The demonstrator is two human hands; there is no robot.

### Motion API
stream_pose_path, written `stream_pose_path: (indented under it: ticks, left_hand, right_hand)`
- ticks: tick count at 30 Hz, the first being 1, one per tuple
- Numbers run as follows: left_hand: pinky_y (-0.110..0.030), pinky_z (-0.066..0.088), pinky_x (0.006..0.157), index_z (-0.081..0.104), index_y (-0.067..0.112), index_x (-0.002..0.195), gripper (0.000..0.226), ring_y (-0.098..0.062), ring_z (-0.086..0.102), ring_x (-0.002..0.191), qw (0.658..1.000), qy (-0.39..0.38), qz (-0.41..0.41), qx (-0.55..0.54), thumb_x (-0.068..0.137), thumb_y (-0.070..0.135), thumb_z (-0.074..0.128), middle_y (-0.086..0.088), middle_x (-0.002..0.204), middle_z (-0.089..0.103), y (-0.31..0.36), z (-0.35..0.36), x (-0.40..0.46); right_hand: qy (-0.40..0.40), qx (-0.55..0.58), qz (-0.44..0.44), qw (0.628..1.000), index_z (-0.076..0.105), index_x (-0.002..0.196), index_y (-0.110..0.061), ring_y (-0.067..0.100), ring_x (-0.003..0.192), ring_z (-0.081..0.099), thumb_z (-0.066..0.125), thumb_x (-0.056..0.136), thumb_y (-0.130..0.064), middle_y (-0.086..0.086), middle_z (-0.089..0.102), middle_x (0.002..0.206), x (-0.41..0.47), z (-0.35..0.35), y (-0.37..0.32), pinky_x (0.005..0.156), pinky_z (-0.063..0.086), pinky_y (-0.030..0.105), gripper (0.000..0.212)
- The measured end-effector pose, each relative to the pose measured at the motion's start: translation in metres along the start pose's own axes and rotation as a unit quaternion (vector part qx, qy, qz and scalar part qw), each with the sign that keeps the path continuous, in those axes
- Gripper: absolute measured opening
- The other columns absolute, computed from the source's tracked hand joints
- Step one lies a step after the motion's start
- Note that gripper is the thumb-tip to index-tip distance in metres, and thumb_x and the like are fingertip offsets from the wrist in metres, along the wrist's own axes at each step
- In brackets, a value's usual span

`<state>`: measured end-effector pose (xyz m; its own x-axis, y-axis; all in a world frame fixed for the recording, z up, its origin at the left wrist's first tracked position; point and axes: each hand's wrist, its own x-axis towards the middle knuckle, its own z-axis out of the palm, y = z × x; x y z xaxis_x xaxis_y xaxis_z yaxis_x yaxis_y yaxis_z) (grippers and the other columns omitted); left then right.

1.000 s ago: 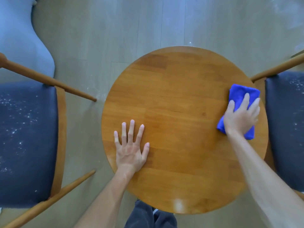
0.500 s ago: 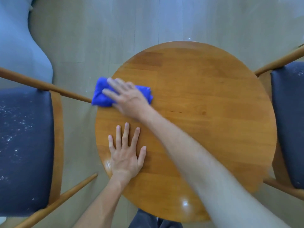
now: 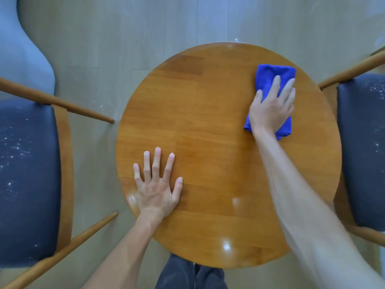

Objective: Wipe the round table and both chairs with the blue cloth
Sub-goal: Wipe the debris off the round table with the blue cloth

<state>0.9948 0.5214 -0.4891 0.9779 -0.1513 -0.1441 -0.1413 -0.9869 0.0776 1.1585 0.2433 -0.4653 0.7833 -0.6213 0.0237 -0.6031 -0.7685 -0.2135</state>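
Cloth: folded blue microfibre cloth [image 3: 270, 74] lay far-right on round wooden table [image 3: 208, 126], long axis near-to-far.
Right hand [image 3: 270, 109]: fingers straight, pressed it.
Left hand [image 3: 156, 184]: splayed flat.
Surroundings: dark-cushioned wooden chairs [image 3: 27, 174] flanked; pale plank floor [image 3: 125, 34].

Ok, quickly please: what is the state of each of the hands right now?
Left hand: open, flat on the round table, holding nothing.
Right hand: open, straight fingers pressing the blue cloth onto the table.

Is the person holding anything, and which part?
Nothing is gripped. The right hand presses flat on the middle of the folded blue cloth, and the left hand lies flat on the round table.
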Motion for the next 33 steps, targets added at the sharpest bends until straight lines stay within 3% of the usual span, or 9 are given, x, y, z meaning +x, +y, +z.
stream_pose_path:
  ticks: [4,8,12,15,17,21,25,27,33]
  left_hand:
    - [-0.059,0.01,0.115,0.025,0.026,0.152,0.068,-0.033,0.01,0.149,1.0,0.005,-0.001,0.004,0.091,0.054,0.032,-0.009,0.162,0.013,-0.002,0.002,-0.002]
    - [-0.058,0.009,0.116,0.024,0.027,0.153,0.067,-0.032,0.008,0.149,1.0,0.013,-0.001,-0.002,0.092,0.055,0.03,-0.007,0.162,0.01,-0.003,0.007,-0.003]
    - [-0.058,0.006,0.116,0.02,0.028,0.154,0.067,-0.032,0.006,0.149,1.0,0.008,0.0,-0.005,0.093,0.055,0.027,-0.006,0.163,0.008,-0.001,0.007,-0.001]
    - [-0.06,0.007,0.116,0.019,0.028,0.154,0.067,-0.033,0.005,0.149,1.0,0.002,-0.003,-0.006,0.093,0.055,0.027,-0.007,0.163,0.008,0.001,0.005,-0.002]
    - [-0.06,0.007,0.116,0.019,0.028,0.154,0.067,-0.033,0.005,0.149,1.0,-0.003,-0.003,-0.009,0.093,0.055,0.026,-0.008,0.162,0.008,0.0,0.004,-0.002]
    - [-0.06,0.011,0.115,0.023,0.026,0.153,0.066,-0.034,0.01,0.148,1.0,0.0,0.002,-0.003,0.093,0.054,0.028,-0.009,0.162,0.013,-0.002,0.002,-0.003]
    - [-0.06,0.01,0.116,0.023,0.027,0.153,0.066,-0.033,0.008,0.149,1.0,0.006,0.005,-0.005,0.093,0.054,0.029,-0.008,0.162,0.012,-0.003,0.004,-0.003]
    - [-0.059,0.007,0.116,0.019,0.028,0.154,0.066,-0.032,0.005,0.149,1.0,0.004,0.007,-0.008,0.094,0.055,0.027,-0.007,0.163,0.008,-0.003,0.005,-0.003]
    - [-0.057,0.004,0.117,0.018,0.031,0.154,0.064,-0.031,0.003,0.149,1.0,-0.007,0.004,-0.011,0.095,0.055,0.025,-0.005,0.163,0.007,-0.003,0.0,-0.003]
  right_hand:
    - [-0.045,0.034,-0.287,0.956,0.048,0.141,-0.018,0.031,0.139,0.036,0.047,0.094,-0.034,0.016,0.034,0.152,-0.11,0.008,-0.025,0.107,0.035,0.044,0.049]
    - [-0.082,0.021,-0.468,0.88,0.054,0.135,-0.015,0.033,0.136,0.04,0.057,0.094,-0.028,0.016,0.04,0.148,-0.117,-0.015,0.075,0.103,0.041,0.047,0.044]
    - [-0.015,-0.012,-0.173,0.985,0.051,0.136,-0.003,0.044,0.133,0.04,0.054,0.094,-0.024,0.026,0.037,0.147,-0.081,-0.046,0.199,0.103,0.038,0.055,0.047]
    - [0.032,0.027,0.071,0.997,0.045,0.141,-0.005,0.044,0.135,0.035,0.05,0.095,-0.025,0.025,0.031,0.15,-0.113,-0.045,0.178,0.102,0.036,0.055,0.05]
    - [0.046,0.031,0.051,0.997,0.046,0.141,-0.006,0.042,0.136,0.036,0.052,0.095,-0.025,0.024,0.032,0.15,-0.17,-0.036,0.129,0.101,0.036,0.053,0.05]
    - [-0.066,0.032,-0.248,0.966,0.047,0.141,-0.015,0.036,0.14,0.032,0.052,0.095,-0.028,0.019,0.033,0.151,-0.313,-0.023,0.056,0.106,0.038,0.052,0.048]
    - [-0.098,0.056,-0.385,0.916,0.057,0.133,-0.018,0.033,0.136,0.04,0.061,0.091,-0.024,0.016,0.041,0.147,-0.298,-0.032,0.115,0.103,0.041,0.049,0.043]
    - [-0.064,0.022,-0.339,0.938,0.059,0.13,-0.01,0.039,0.132,0.044,0.055,0.093,-0.023,0.021,0.042,0.145,-0.254,-0.042,0.169,0.1,0.043,0.053,0.04]
    - [0.047,0.043,0.127,0.99,0.041,0.143,-0.006,0.043,0.136,0.031,0.048,0.095,-0.025,0.025,0.027,0.153,-0.157,-0.039,0.171,0.104,0.031,0.053,0.052]
